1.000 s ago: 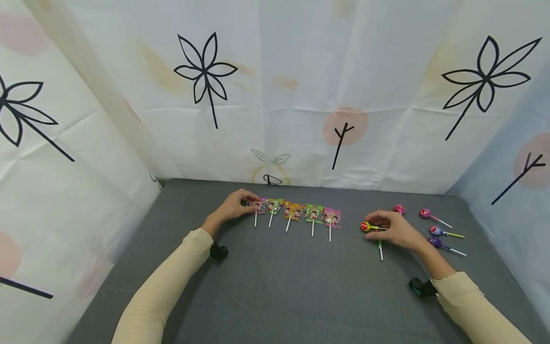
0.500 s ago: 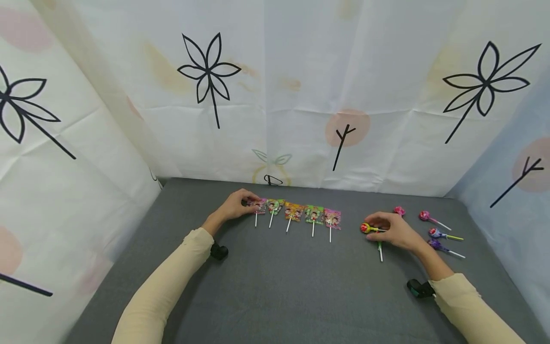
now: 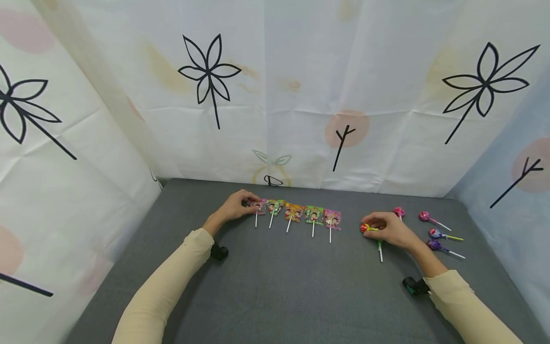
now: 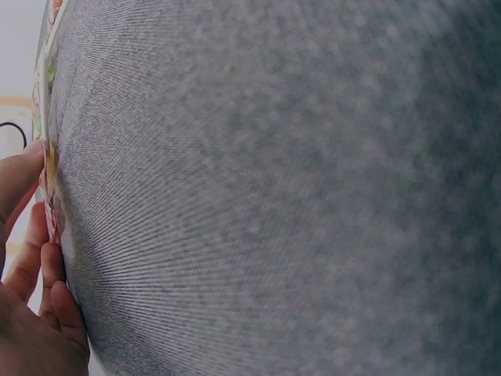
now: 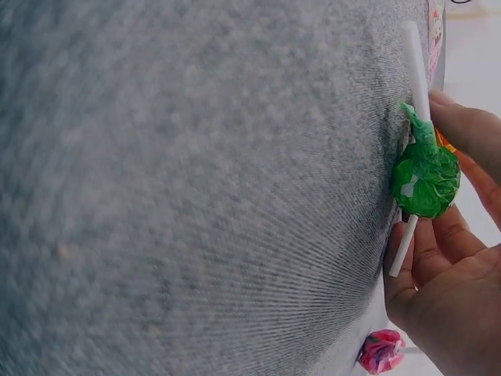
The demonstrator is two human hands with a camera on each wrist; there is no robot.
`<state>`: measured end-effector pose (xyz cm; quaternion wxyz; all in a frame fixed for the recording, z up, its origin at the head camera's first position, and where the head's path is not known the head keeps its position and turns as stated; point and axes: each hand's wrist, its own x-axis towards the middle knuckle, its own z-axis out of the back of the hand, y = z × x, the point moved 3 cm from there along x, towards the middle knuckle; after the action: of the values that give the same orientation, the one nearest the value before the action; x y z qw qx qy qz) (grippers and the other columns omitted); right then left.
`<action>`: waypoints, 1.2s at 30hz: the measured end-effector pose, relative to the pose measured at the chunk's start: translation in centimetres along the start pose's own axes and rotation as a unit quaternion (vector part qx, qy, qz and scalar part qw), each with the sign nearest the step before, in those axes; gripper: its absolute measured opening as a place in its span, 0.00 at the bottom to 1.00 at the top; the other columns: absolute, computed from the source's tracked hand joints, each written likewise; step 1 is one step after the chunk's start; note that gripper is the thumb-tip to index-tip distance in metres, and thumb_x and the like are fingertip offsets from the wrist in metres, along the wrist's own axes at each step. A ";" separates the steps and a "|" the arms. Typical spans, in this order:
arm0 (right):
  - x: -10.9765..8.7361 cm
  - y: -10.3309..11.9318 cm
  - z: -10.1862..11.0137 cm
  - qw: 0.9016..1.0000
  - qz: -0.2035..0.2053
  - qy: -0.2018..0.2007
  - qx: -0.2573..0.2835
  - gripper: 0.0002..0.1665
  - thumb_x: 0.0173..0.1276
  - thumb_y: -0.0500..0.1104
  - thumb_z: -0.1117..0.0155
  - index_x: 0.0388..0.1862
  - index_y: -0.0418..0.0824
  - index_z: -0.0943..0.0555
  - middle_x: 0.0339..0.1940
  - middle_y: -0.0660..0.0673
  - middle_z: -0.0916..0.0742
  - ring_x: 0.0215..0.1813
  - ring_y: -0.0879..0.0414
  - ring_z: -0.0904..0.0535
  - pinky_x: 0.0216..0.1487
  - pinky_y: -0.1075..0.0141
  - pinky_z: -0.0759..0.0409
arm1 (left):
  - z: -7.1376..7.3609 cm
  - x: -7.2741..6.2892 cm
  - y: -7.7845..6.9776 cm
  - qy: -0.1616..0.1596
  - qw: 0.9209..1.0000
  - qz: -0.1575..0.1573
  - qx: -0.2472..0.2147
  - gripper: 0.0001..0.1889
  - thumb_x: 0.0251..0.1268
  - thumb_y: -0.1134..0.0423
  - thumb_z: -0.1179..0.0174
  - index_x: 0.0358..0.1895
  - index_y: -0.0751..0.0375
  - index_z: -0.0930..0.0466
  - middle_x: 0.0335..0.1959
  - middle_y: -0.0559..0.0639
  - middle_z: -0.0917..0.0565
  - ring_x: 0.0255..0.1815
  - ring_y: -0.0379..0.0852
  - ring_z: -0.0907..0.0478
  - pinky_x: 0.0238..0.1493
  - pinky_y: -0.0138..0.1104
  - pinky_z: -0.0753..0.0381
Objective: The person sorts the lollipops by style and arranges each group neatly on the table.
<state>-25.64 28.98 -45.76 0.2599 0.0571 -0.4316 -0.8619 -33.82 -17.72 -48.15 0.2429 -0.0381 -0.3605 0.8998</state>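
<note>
My left hand [image 3: 233, 205] pinches the pink flat-wrapped lollipop [image 3: 261, 206] at the left end of a row, and its fingers cover part of the wrapper. At the right, my right hand [image 3: 393, 230] holds a red and yellow ball lollipop [image 3: 364, 227] lying sideways, its head poking out left of the fingertips. Below that hand, the stick of a green lollipop [image 3: 380, 252] points toward me. The right wrist view shows its round green head [image 5: 427, 182] in front of the fingers, with a second white stick [image 5: 403, 247] beneath.
The row continues right with a green [image 3: 275, 206], an orange [image 3: 294, 211], another green [image 3: 314, 214] and a pink lollipop [image 3: 333, 219]. Beyond the right hand lie pink [image 3: 399, 211], pink-red [image 3: 425, 216], blue [image 3: 435, 232] and purple [image 3: 435, 244] ball lollipops on the grey table [image 3: 275, 286].
My right hand has shifted slightly left along the red and yellow lollipop, so its fingers cover more of the stick. The pink lollipop behind shows more. My left hand stays in place.
</note>
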 end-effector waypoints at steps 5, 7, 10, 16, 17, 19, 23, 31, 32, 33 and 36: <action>0.1 -0.3 0.0 1.000 0.000 -0.005 -0.011 0.15 0.66 0.29 0.29 0.51 0.25 0.17 0.45 0.37 0.13 0.43 0.46 0.18 0.42 0.62 0.19 | 0.0 0.0 0.0 0.002 1.000 -0.005 -0.001 0.15 0.67 0.64 0.30 0.54 0.63 0.14 0.50 0.57 0.19 0.53 0.59 0.23 0.57 0.53 0.26; 0.1 -0.2 0.1 1.000 -0.016 -0.007 -0.011 0.16 0.67 0.31 0.29 0.52 0.26 0.18 0.46 0.37 0.13 0.45 0.45 0.17 0.43 0.62 0.19 | 0.0 0.1 0.1 0.001 1.000 -0.010 0.000 0.14 0.67 0.65 0.30 0.54 0.64 0.14 0.50 0.57 0.19 0.53 0.58 0.23 0.56 0.53 0.26; 0.2 0.1 0.2 0.999 -0.043 -0.015 -0.009 0.18 0.69 0.34 0.29 0.54 0.26 0.18 0.47 0.38 0.13 0.47 0.45 0.17 0.45 0.64 0.19 | 0.0 0.1 0.1 0.002 1.000 -0.010 0.000 0.14 0.67 0.66 0.31 0.54 0.63 0.14 0.49 0.56 0.19 0.53 0.58 0.23 0.56 0.53 0.25; 0.3 0.8 0.4 0.997 -0.062 -0.049 0.001 0.18 0.70 0.37 0.29 0.54 0.28 0.19 0.47 0.37 0.14 0.46 0.46 0.17 0.40 0.65 0.18 | 0.0 0.1 0.1 0.003 1.000 -0.010 0.000 0.14 0.67 0.65 0.31 0.54 0.64 0.14 0.49 0.57 0.19 0.52 0.58 0.23 0.56 0.53 0.25; 0.4 0.9 0.4 0.997 -0.060 -0.055 0.004 0.18 0.70 0.37 0.29 0.54 0.29 0.19 0.47 0.37 0.14 0.46 0.46 0.17 0.39 0.65 0.18 | 0.0 0.1 0.1 0.003 1.000 -0.010 0.000 0.14 0.67 0.65 0.30 0.54 0.64 0.14 0.50 0.57 0.19 0.52 0.58 0.23 0.56 0.52 0.25; 0.4 1.2 0.4 0.996 -0.052 -0.067 0.009 0.17 0.70 0.37 0.30 0.54 0.30 0.19 0.47 0.37 0.14 0.46 0.47 0.17 0.39 0.65 0.18 | 0.0 0.0 0.1 0.002 1.000 -0.013 0.001 0.14 0.67 0.65 0.31 0.54 0.64 0.14 0.50 0.57 0.19 0.53 0.58 0.23 0.56 0.53 0.25; 0.5 1.7 0.2 0.996 -0.033 -0.084 0.018 0.17 0.71 0.35 0.30 0.55 0.30 0.19 0.46 0.37 0.14 0.46 0.48 0.17 0.40 0.66 0.19 | 0.0 0.0 0.1 0.001 1.000 -0.012 -0.004 0.14 0.67 0.66 0.31 0.54 0.64 0.14 0.50 0.57 0.19 0.53 0.59 0.23 0.57 0.53 0.26; 0.6 2.4 -0.4 0.993 -0.041 -0.101 0.048 0.17 0.71 0.36 0.31 0.56 0.30 0.19 0.48 0.35 0.14 0.47 0.50 0.16 0.39 0.67 0.19 | -0.1 -0.1 0.1 0.004 1.000 0.006 0.002 0.15 0.68 0.65 0.31 0.55 0.63 0.14 0.52 0.57 0.20 0.54 0.59 0.24 0.57 0.53 0.26; 0.6 2.5 -0.5 0.993 -0.042 -0.099 0.053 0.18 0.71 0.36 0.31 0.57 0.30 0.19 0.48 0.36 0.14 0.47 0.52 0.16 0.39 0.66 0.19 | -0.1 -0.1 0.1 0.004 1.000 0.007 0.001 0.15 0.67 0.65 0.31 0.55 0.63 0.14 0.52 0.57 0.20 0.54 0.59 0.24 0.57 0.53 0.26; 0.6 2.6 -0.6 0.993 -0.041 -0.099 0.059 0.18 0.71 0.35 0.31 0.57 0.30 0.19 0.48 0.35 0.14 0.46 0.53 0.16 0.39 0.66 0.19 | -0.1 -0.1 0.1 0.004 1.000 0.006 0.001 0.15 0.68 0.65 0.31 0.55 0.63 0.14 0.52 0.57 0.20 0.54 0.59 0.24 0.57 0.53 0.26; 0.7 2.8 -1.0 0.992 -0.035 -0.093 0.075 0.19 0.72 0.35 0.32 0.58 0.29 0.20 0.48 0.35 0.14 0.45 0.54 0.15 0.40 0.66 0.19 | 0.0 0.0 0.1 0.003 1.000 0.002 0.001 0.14 0.68 0.65 0.31 0.55 0.63 0.14 0.51 0.57 0.20 0.54 0.59 0.24 0.57 0.53 0.26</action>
<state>-24.75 26.49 -44.13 0.1831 0.0114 -0.5147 -0.8375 -33.85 -17.75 -48.20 0.2427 -0.0415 -0.3585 0.9005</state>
